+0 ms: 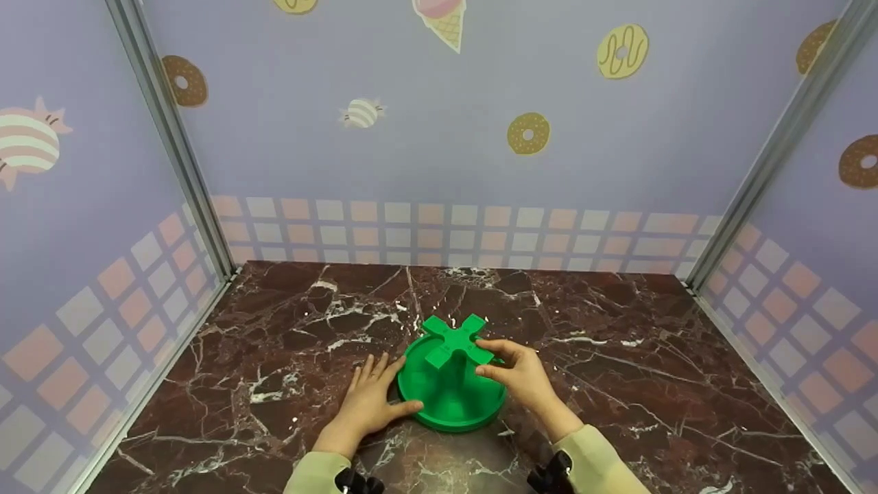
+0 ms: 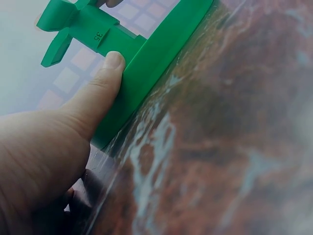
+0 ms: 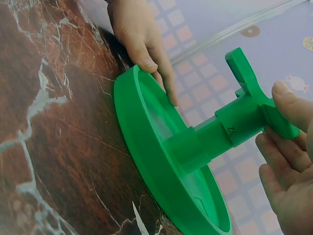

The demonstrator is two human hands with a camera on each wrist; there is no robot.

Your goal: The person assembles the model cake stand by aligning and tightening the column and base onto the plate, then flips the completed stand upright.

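A round green dish (image 1: 453, 424) with a raised rim stands on the tabletop. From its middle rises a green post (image 3: 208, 144), marked with a "32" in the right wrist view and a "35" in the left. A green four-armed cross handle (image 1: 455, 339) tops the post. My right hand (image 1: 525, 377) pinches one arm of the handle between thumb and fingers. On the dish's left side my left hand (image 1: 370, 398) lies with fairly straight, spread fingers, its thumb (image 2: 105, 73) touching the rim.
The dark red marbled tabletop (image 1: 288, 329) has small white specks behind and around the dish. Lilac patterned panels (image 1: 439, 165) enclose the back and both sides, joined by metal corner posts (image 1: 171, 137). Black devices (image 1: 360, 480) sit at both wrists.
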